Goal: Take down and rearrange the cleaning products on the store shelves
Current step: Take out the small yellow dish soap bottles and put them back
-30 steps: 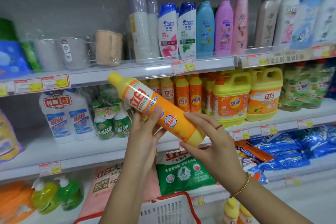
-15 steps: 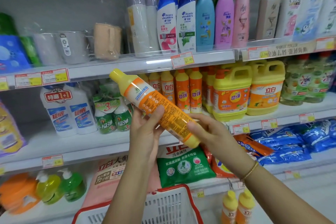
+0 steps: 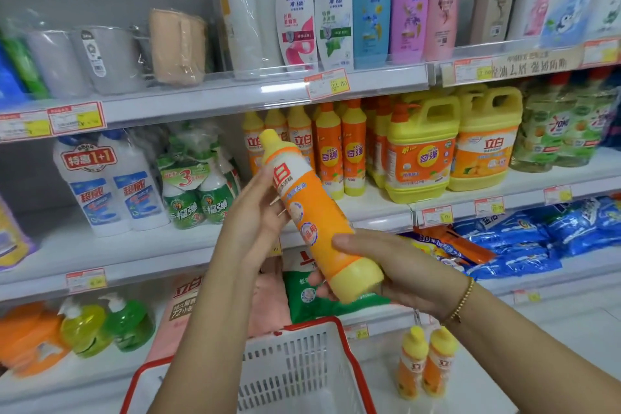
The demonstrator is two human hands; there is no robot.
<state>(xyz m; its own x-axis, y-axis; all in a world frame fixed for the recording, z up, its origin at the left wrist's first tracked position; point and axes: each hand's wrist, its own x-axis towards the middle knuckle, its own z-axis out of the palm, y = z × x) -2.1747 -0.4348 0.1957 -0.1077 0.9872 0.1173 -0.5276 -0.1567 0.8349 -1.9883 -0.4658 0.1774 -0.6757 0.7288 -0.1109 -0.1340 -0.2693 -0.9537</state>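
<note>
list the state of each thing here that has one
orange bottle: tilted, cap on, held in both hands
left hand: grips the bottle's upper half
right hand: grips the bottle's base end
basket: upright below the hands
two small bottles: upright, side by side, capped
yellow jugs: upright on shelf

Hands: 2, i.e. left hand (image 3: pixel 255 228) & right hand (image 3: pixel 406 272). 1 held bottle (image 3: pixel 312 211) is counted between them. Up top: 2 H&S bottles (image 3: pixel 295 10), 1 blue bottle (image 3: pixel 371 10), 1 purple bottle (image 3: pixel 410 10), 1 pink bottle (image 3: pixel 443 3). Mid level: 2 jugs (image 3: pixel 421 158) & 2 white bottles (image 3: pixel 111 188) are counted. The upright orange bottles (image 3: pixel 341 151) can't be totalled, as the rows overlap. Low down: 2 pump bottles (image 3: pixel 84 329), 2 small bottles (image 3: pixel 426 363), 1 basket (image 3: pixel 285 363).
</note>
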